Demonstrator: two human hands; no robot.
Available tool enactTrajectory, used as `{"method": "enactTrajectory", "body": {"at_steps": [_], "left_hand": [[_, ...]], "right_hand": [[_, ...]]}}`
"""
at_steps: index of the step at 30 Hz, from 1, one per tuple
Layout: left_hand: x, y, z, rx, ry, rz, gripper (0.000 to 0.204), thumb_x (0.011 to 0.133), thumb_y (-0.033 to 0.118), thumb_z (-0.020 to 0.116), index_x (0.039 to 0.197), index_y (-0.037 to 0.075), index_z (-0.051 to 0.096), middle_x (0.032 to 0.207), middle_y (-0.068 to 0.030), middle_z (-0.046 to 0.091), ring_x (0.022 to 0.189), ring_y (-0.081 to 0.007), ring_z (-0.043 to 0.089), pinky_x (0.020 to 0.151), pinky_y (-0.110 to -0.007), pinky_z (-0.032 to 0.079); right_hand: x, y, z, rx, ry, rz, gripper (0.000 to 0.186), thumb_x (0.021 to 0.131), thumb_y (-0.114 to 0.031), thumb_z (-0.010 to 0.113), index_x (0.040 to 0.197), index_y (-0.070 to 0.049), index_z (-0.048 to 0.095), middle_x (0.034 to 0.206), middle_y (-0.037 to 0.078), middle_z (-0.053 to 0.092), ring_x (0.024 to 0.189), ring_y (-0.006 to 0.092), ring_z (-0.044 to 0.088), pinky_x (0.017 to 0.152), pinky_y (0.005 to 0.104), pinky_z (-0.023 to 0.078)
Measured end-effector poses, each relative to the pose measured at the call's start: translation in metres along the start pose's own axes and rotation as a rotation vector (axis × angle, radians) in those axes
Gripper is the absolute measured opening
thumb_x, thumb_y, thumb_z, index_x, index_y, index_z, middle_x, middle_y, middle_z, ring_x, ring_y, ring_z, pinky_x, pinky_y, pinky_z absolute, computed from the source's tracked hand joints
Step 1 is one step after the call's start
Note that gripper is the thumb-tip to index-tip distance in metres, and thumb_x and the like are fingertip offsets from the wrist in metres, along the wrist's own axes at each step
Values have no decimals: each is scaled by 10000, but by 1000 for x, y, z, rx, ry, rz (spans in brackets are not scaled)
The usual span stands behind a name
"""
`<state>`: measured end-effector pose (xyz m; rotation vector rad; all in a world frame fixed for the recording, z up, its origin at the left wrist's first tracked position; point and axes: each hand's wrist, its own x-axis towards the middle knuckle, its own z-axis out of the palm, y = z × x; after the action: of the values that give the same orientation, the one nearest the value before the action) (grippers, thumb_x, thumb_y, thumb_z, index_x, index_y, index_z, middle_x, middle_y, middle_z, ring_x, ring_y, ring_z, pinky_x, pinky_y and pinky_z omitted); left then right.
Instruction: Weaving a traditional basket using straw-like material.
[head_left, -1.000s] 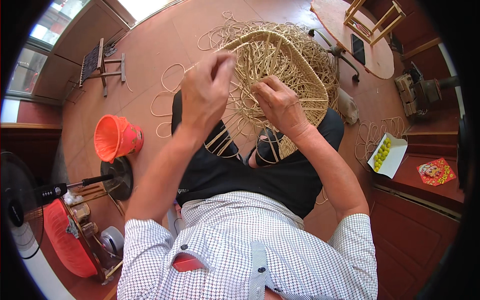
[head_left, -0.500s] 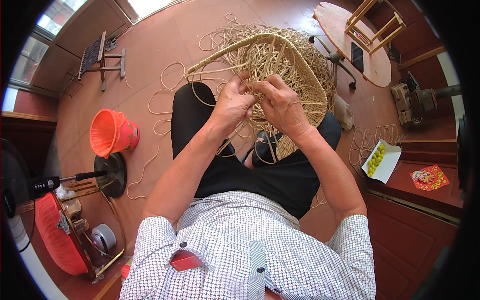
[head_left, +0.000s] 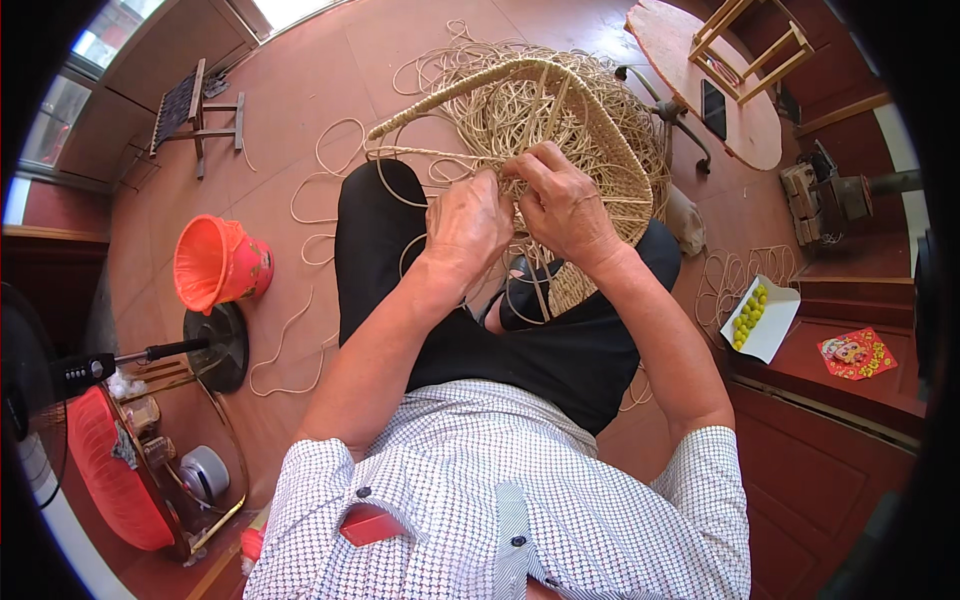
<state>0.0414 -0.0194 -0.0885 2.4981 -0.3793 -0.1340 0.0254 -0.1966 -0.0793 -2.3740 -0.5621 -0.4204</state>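
A partly woven straw-coloured piece (head_left: 625, 170) with a thick braided rim rests over my lap, its loose cords stretched across the opening. My left hand (head_left: 468, 222) is closed on the cords near the middle, knuckles up. Right beside it, my right hand (head_left: 562, 205) pinches cord (head_left: 450, 154) between thumb and forefinger. The fingertips of both hands nearly touch, and the exact crossing of the strands there is hidden. Below the hands, a few loose ends hang between my knees.
Beyond the weaving lies a big tangled heap of cord (head_left: 480, 85), with loops trailing left over the floor. An orange-red bucket (head_left: 210, 265) and a fan base (head_left: 216, 347) stand left. To the right are a round-edged table (head_left: 660, 45) and a white box of green fruit (head_left: 770, 325).
My left hand has drawn slightly down and turned, its fingers curling in more. The right hand stays nearly in place. The woven rim has shifted slightly up and left.
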Motion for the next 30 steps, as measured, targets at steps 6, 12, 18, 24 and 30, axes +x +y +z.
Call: {"method": "enactTrajectory", "body": {"at_steps": [6,12,18,24,30], "left_hand": [[-9,6,5,282,103,92,156,1005,104,679,1129,14,707,1045,-233,763,883,-437,810,780,-472,671],[-26,1,-5,174,301,338,74,1008,50,691,1068,18,663,1017,-194,689,796,-422,779,724,-460,641],[-46,-7,-8,-382,81,130,193,1123,206,672,1050,28,653,841,-196,673,805,-445,717,688,-483,544],[-62,-12,-6,-98,52,181,231,1145,233,642,1038,29,666,842,-199,701,759,-410,711,688,-449,545],[-64,-16,-19,-551,28,40,281,1158,252,627,993,41,712,714,-24,588,637,-129,572,605,-328,449]], "right_hand": [[-2,5,4,-16,25,-4,278,899,24,679,1166,-43,715,1119,160,666,1042,397,718,921,492,601],[-4,10,6,-22,71,-61,211,957,1,700,1162,-42,718,1091,149,672,996,384,732,885,475,612],[-5,17,2,-22,48,-84,206,996,16,706,1190,-46,736,1094,143,696,1001,367,744,852,457,614],[-5,22,4,-21,42,-169,220,994,35,694,1200,-28,739,1086,143,696,989,345,750,849,438,625],[-7,28,3,-28,63,-188,176,1024,-26,724,1198,-43,738,1056,131,693,969,341,745,835,440,622]]}}
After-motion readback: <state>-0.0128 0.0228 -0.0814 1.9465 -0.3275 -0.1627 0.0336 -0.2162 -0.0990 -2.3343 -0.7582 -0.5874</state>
